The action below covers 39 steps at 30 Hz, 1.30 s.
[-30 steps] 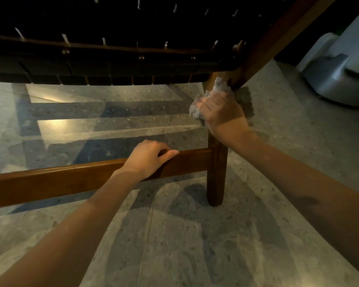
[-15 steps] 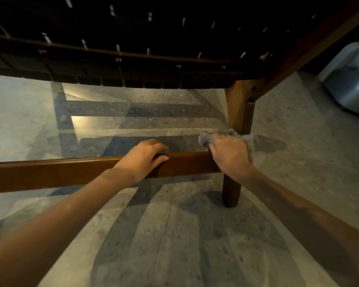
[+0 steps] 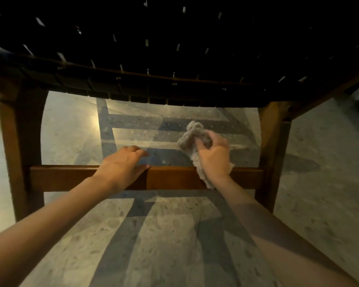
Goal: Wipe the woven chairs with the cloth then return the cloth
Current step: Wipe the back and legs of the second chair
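The cloth (image 3: pixel 192 139), a crumpled grey-beige rag, is bunched in the right hand (image 3: pixel 212 156), whose fingers are curled around it with the thumb pinching it from the near side; a knotted-looking wad sticks out above the fingers, and a loose tail hangs down below the wrist, draped across the front face of the low wooden crossbar (image 3: pixel 170 178). This hand sits just above the crossbar, right of its middle. The left hand (image 3: pixel 122 164) rests on top of the same crossbar, left of the cloth and a little apart from it, its fingers loosely bent over the far edge and the thumb lying along the bar's top; it holds nothing but the rail. The crossbar joins the left leg (image 3: pixel 19 146) and the right leg (image 3: pixel 273 150) of the woven chair (image 3: pixel 174 48), whose dark strapped seat spans the view above the bar, with specks of light showing through the weave. Under and beyond the crossbar lies a speckled stone floor (image 3: pixel 174 235), crossed by the chair's shadows.
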Tool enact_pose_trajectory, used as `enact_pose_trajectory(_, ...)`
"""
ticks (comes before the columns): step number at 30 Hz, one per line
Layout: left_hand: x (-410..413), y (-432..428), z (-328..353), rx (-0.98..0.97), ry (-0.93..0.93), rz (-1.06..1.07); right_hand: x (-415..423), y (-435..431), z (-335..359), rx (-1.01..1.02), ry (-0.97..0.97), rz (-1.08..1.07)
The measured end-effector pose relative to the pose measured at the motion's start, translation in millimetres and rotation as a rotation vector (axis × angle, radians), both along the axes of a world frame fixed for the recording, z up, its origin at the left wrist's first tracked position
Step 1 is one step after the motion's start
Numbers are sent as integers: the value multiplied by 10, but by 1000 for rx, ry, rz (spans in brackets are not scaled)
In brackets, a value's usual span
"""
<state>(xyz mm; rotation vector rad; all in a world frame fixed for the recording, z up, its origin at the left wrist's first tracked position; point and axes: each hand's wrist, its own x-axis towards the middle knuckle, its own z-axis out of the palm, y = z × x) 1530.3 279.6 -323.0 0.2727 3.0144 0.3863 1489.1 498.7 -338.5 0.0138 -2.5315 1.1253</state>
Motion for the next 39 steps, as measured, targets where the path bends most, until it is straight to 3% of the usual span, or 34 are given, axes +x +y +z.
enact_pose_trajectory(3,-107,182,-21,60,47,-24,-141,329,-48,184,327,-345)
enact_pose_trajectory(8,-164,459,-126,221,87,-33,-511,564,22,103,484,-584)
enact_pose_trajectory(13,-229,543,-189,267,62,-8,-921,514,136,-397,511,-556)
enact_pose_trajectory(15,-243,549,-208,269,49,7,-1019,509,133,-510,473,-573)
enact_pose_trajectory(27,-192,311,-347,235,68,174,-979,4,-109,-333,558,-320)
enact_pose_trajectory(33,-80,24,-291,240,67,214,-936,-393,-90,-368,542,-309)
enact_pose_trajectory(39,85,-412,-205,141,76,196,-789,-1133,-141,-247,497,-98)
